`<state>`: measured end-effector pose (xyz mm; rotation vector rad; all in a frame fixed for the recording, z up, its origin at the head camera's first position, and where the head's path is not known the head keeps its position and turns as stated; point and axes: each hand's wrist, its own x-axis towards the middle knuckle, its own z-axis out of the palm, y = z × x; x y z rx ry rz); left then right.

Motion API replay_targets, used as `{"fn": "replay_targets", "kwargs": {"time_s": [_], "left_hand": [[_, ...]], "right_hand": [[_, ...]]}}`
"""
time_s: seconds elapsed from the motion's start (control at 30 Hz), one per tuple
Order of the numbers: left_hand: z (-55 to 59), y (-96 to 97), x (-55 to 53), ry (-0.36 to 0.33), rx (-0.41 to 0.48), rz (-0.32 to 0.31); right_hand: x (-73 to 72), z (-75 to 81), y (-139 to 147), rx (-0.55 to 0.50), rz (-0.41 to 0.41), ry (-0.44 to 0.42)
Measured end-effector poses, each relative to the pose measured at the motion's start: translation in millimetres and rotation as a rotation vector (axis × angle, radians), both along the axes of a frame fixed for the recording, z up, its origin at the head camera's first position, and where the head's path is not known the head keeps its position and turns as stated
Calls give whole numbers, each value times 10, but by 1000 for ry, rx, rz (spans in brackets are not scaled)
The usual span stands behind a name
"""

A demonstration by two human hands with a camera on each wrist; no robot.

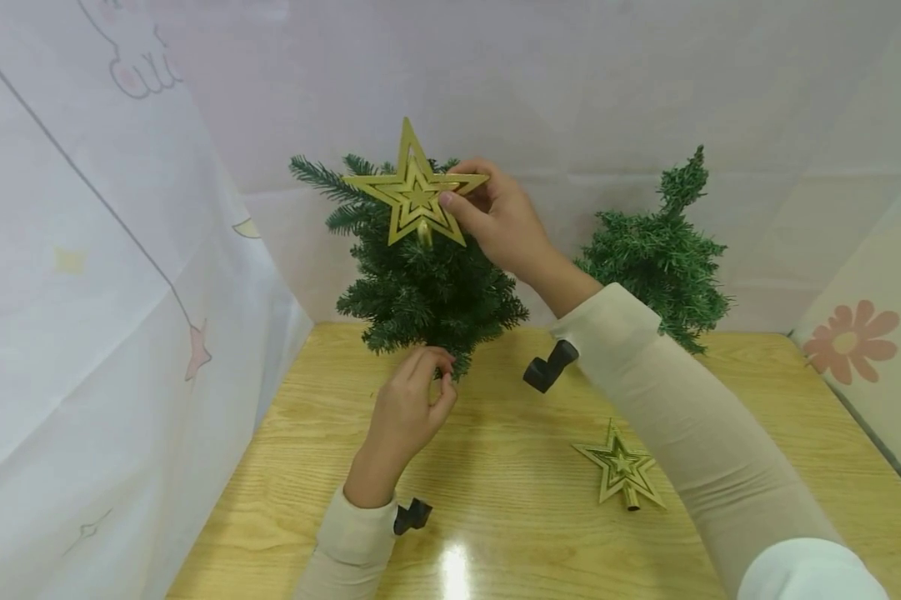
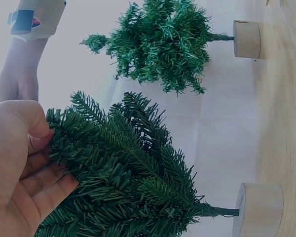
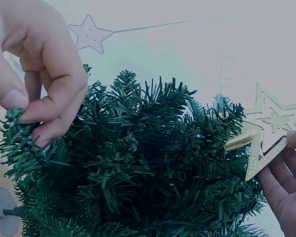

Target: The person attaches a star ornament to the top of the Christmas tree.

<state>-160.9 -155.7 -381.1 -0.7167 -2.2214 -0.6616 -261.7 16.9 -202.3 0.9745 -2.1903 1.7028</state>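
A gold star tree topper (image 1: 418,197) is pinched at its right arm by my right hand (image 1: 506,221), thumb in front. It stands before the top of a small artificial Christmas tree (image 1: 427,287), point upward; whether its stem sits on the tip is hidden in foliage. Lower down, my left hand (image 1: 405,407) is at the tree's front. In the right wrist view its thumb and fingers pinch the tip of a green branch (image 3: 12,148). The tree's round wooden base (image 2: 260,212) shows in the left wrist view.
Behind my right forearm stands a second small tree (image 1: 656,258), also on a wooden base (image 2: 246,39). A second gold star topper (image 1: 621,463) lies on the wooden table (image 1: 495,467), right of centre. Printed cloth (image 1: 570,100) hangs behind and beside the table.
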Motion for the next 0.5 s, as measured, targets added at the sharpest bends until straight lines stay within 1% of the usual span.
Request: {"fn": "replay_targets", "kwargs": {"time_s": [0.1, 0.3, 0.4, 0.5], "left_hand": [[5, 7, 1, -1, 0, -3], [6, 16, 3, -14, -8, -1], [10, 15, 4, -15, -13, 2], [8, 12, 9, -11, -17, 1]], "right_hand": [[-18, 19, 13, 21, 16, -33], [-49, 48, 46, 41, 95, -59], [-56, 58, 51, 53, 117, -58], [-50, 70, 47, 73, 131, -41]]}}
